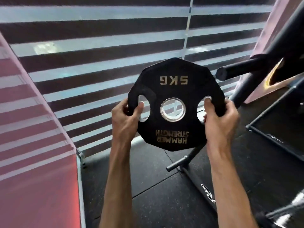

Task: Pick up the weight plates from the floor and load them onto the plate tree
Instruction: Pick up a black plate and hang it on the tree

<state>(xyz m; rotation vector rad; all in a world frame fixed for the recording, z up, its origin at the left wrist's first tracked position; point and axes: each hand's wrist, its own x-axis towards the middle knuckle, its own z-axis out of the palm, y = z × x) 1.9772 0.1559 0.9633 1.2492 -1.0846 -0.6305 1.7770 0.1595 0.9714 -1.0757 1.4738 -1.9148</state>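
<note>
1. Setting: gym corner. Striped blinds [98,63] filled the background; black rubber floor [156,195] below; a red panel [32,162] stood at the left edge.
2. Plate [174,89]: one, black, many-sided, marked "5 KG", lettering upside down to the wearer. It was off the floor, held upright at about chest height, its flat face toward the camera and its centre hole [173,108] showing clear through.
3. Left hand [125,119]: gripped the plate's left edge, thumb hooked into the left grip hole, fingers wrapped behind the rim.
4. Right hand [220,119]: gripped the right edge in the same manner, thumb in the right grip hole.
5. Tree [279,38]: dark tubular frame to the right. Upper peg [233,69] pointed leftward toward the plate, its blunt end just beside the plate's upper right rim, apart from it. Lower peg [177,165] jutted out near the floor, beneath the plate.
6. Key relation: the upper peg lay up and to the right of the grip, nearer the right hand. The peg's long axis ran roughly across the view, while the hole's axis faced the camera; the two were not in line.
7. Judgement: the plate would need turning so the hole faced the peg end, then sliding rightward along it. No other plates in view.
</note>
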